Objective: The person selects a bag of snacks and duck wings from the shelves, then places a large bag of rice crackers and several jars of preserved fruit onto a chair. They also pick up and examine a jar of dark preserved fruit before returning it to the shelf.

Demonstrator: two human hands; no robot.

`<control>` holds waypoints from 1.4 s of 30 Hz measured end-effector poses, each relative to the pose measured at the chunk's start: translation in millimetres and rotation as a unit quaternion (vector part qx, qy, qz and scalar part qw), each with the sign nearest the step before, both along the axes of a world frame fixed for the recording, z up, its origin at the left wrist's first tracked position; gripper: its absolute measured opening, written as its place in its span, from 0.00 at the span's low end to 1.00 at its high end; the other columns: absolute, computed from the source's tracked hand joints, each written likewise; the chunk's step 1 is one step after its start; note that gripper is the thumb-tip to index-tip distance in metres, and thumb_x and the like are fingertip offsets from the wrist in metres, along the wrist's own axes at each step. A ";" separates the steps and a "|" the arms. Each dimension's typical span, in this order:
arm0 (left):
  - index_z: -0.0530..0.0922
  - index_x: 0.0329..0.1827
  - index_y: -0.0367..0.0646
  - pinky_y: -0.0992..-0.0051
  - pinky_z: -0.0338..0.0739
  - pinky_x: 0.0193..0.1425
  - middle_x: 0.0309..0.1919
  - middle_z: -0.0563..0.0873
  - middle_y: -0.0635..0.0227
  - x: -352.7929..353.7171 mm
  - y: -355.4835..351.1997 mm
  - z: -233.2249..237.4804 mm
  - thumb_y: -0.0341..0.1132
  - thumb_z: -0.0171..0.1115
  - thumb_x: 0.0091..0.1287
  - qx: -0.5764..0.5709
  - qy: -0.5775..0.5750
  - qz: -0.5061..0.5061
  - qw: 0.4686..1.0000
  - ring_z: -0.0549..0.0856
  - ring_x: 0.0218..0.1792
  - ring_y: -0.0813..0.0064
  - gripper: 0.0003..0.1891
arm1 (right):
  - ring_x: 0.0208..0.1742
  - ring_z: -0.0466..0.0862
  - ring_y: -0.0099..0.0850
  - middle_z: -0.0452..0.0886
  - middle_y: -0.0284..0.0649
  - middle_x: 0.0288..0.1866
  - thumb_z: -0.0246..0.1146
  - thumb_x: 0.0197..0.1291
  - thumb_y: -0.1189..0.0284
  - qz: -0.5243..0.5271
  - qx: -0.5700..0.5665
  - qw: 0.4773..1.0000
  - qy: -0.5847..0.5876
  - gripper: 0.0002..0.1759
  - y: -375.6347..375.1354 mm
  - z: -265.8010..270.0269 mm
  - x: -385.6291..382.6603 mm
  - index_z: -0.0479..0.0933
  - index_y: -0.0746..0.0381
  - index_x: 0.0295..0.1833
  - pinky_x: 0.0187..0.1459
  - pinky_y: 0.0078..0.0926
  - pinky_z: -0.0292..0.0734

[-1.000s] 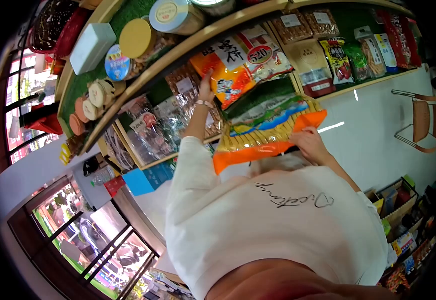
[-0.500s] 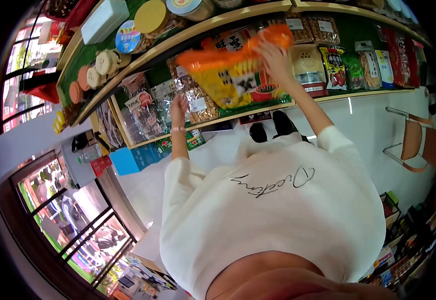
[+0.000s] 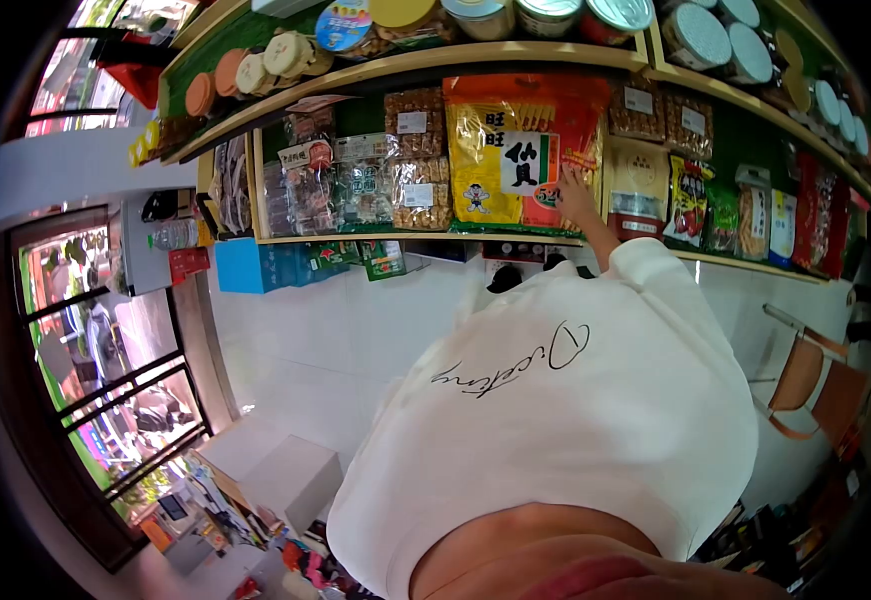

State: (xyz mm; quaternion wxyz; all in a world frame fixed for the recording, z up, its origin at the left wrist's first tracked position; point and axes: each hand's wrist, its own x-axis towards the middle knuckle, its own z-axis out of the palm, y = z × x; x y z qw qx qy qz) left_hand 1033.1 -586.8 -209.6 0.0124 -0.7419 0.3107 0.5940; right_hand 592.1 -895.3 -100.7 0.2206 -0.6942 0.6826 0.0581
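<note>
A large orange, red and yellow snack package [image 3: 486, 150] lies flat in the lower shelf tray, its printed front up. My right hand [image 3: 578, 198] touches its right side with the fingers apart, gripping nothing. To the left of the package are nut packs [image 3: 419, 180] with white labels and clear bags of wrapped sweets [image 3: 364, 185]. A cream pouch [image 3: 638, 185] lies just to its right. I cannot see my left hand.
Jars [image 3: 696, 36] and tubs line the upper shelf. Below the tray's wooden front edge [image 3: 426, 237] are a blue box [image 3: 239, 266] and green cartons. A brown chair [image 3: 798, 375] stands at the right, and a white box [image 3: 291, 480] is at the lower left.
The large package has gone from tilted and raised to flat in the tray. My right hand has moved down onto its front. My left hand has left the shelf and the view.
</note>
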 end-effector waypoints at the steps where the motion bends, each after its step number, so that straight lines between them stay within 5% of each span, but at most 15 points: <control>1: 0.76 0.42 0.44 0.81 0.70 0.21 0.24 0.79 0.70 -3.7 -6.3 -2.3 0.37 0.54 0.62 -0.007 0.002 -0.008 1.000 0.76 0.20 0.80 0.09 | 0.75 0.46 0.40 0.47 0.36 0.75 0.59 0.54 0.63 -0.017 -0.012 0.999 -0.025 0.21 -2.6 -8.5 2.6 0.73 0.52 0.55 0.62 0.55 0.59; 9: 0.77 0.44 0.46 0.79 0.71 0.22 0.29 0.84 0.66 -8.6 -138.4 -26.2 0.39 0.56 0.62 -0.087 0.114 0.229 0.963 0.80 0.23 0.78 0.11 | 0.65 0.64 0.46 0.60 0.46 0.69 0.58 0.53 0.66 -0.073 -0.049 0.986 -0.141 0.18 27.4 -41.4 -25.0 0.77 0.61 0.49 0.62 0.38 0.63; 13: 0.79 0.41 0.40 0.82 0.70 0.23 0.29 0.84 0.67 -52.4 -236.2 47.9 0.45 0.57 0.62 -0.234 0.098 0.288 0.923 0.81 0.25 0.79 0.16 | 0.57 0.72 0.44 0.65 0.46 0.66 0.60 0.51 0.67 -0.079 -0.049 0.979 -0.183 0.13 64.0 -52.1 -41.7 0.80 0.60 0.42 0.56 0.35 0.68; 18: 0.78 0.36 0.34 0.76 0.73 0.25 0.24 0.82 0.63 -95.1 -292.1 52.0 0.40 0.55 0.61 -0.312 0.100 0.147 0.933 0.79 0.22 0.75 0.15 | 0.50 0.77 0.46 0.66 0.45 0.64 0.61 0.48 0.69 -0.017 -0.012 0.989 -0.147 0.14 84.0 -48.2 -52.4 0.80 0.58 0.42 0.48 0.38 0.74; 21: 0.77 0.29 0.34 0.73 0.73 0.24 0.21 0.81 0.62 -114.4 -218.9 -8.2 0.39 0.53 0.62 -0.426 0.095 -0.108 0.893 0.79 0.19 0.73 0.14 | 0.51 0.77 0.46 0.63 0.44 0.67 0.61 0.49 0.69 -0.048 0.037 0.985 -0.161 0.15 97.4 -42.0 -47.0 0.79 0.58 0.45 0.50 0.39 0.74; 23: 0.79 0.32 0.36 0.73 0.76 0.28 0.22 0.82 0.61 -137.3 -232.2 26.7 0.36 0.55 0.61 -0.315 0.103 -0.062 0.942 0.81 0.23 0.73 0.11 | 0.55 0.75 0.45 0.55 0.43 0.71 0.61 0.50 0.69 -0.089 0.020 0.972 -0.217 0.15 97.6 -70.4 -45.7 0.78 0.58 0.45 0.52 0.37 0.72; 24: 0.81 0.32 0.39 0.77 0.73 0.22 0.26 0.83 0.65 -142.6 -212.4 -20.6 0.46 0.58 0.62 -0.327 0.184 0.098 0.922 0.82 0.26 0.77 0.16 | 0.56 0.74 0.45 0.53 0.41 0.73 0.60 0.51 0.69 -0.099 0.027 0.970 -0.221 0.14 92.8 -64.1 -44.1 0.77 0.58 0.45 0.53 0.37 0.71; 28: 0.80 0.42 0.33 0.70 0.75 0.48 0.38 0.84 0.54 -143.1 -152.0 2.8 0.44 0.55 0.61 -0.186 0.001 -0.224 0.957 0.84 0.38 0.63 0.20 | 0.52 0.77 0.45 0.50 0.38 0.74 0.60 0.51 0.68 -0.103 0.028 0.972 -0.208 0.13 104.4 -49.8 -41.4 0.76 0.56 0.44 0.49 0.38 0.74; 29: 0.80 0.45 0.35 0.67 0.72 0.54 0.44 0.83 0.52 -138.1 -139.4 -44.3 0.44 0.52 0.60 -0.130 -0.068 -0.234 0.961 0.82 0.45 0.56 0.21 | 0.51 0.78 0.45 0.49 0.37 0.74 0.60 0.51 0.68 -0.093 0.019 0.974 -0.206 0.13 101.4 -50.4 -44.2 0.76 0.56 0.44 0.47 0.39 0.75; 31: 0.82 0.41 0.40 0.65 0.71 0.55 0.44 0.82 0.52 -144.4 -123.5 -12.4 0.45 0.48 0.62 -0.192 -0.114 -0.143 0.964 0.80 0.47 0.53 0.20 | 0.45 0.80 0.46 0.51 0.38 0.73 0.60 0.53 0.67 -0.001 0.001 0.983 -0.184 0.10 100.8 -61.3 -56.8 0.77 0.56 0.41 0.43 0.41 0.76; 33: 0.81 0.42 0.39 0.65 0.71 0.54 0.42 0.83 0.55 -133.6 -117.5 -12.7 0.46 0.49 0.61 -0.185 -0.068 -0.319 0.927 0.80 0.46 0.54 0.20 | 0.43 0.80 0.47 0.51 0.40 0.73 0.61 0.52 0.67 0.028 0.012 0.985 -0.170 0.09 97.8 -59.9 -60.8 0.78 0.57 0.39 0.42 0.39 0.76; 34: 0.80 0.45 0.39 0.68 0.73 0.50 0.40 0.85 0.57 -137.9 -118.9 7.2 0.45 0.50 0.61 -0.188 -0.060 -0.278 0.940 0.82 0.42 0.58 0.20 | 0.42 0.80 0.47 0.51 0.43 0.73 0.62 0.52 0.67 0.057 -0.015 0.978 -0.201 0.09 96.9 -66.2 -66.4 0.78 0.59 0.37 0.42 0.38 0.76; 35: 0.79 0.45 0.37 0.70 0.75 0.45 0.36 0.85 0.57 -145.7 -120.7 13.1 0.44 0.52 0.61 -0.123 0.014 0.006 0.992 0.83 0.38 0.64 0.19 | 0.42 0.80 0.47 0.51 0.43 0.73 0.62 0.52 0.67 0.059 0.001 0.976 -0.208 0.10 99.4 -69.2 -72.8 0.78 0.59 0.37 0.42 0.37 0.76; 37: 0.79 0.45 0.35 0.73 0.76 0.41 0.35 0.85 0.59 -161.6 -124.9 42.1 0.44 0.53 0.62 -0.155 0.063 0.145 0.975 0.83 0.35 0.70 0.19 | 0.42 0.80 0.47 0.52 0.44 0.72 0.62 0.51 0.66 0.060 0.018 0.973 -0.222 0.10 89.4 -71.5 -72.4 0.78 0.60 0.37 0.42 0.37 0.76; 42: 0.76 0.49 0.35 0.72 0.77 0.41 0.37 0.84 0.61 -158.0 -124.0 47.3 0.45 0.52 0.63 -0.210 0.086 -0.008 0.974 0.82 0.35 0.71 0.21 | 0.54 0.76 0.44 0.50 0.42 0.74 0.60 0.48 0.68 0.023 0.026 0.984 -0.174 0.13 91.1 -66.2 -60.3 0.78 0.58 0.42 0.51 0.37 0.73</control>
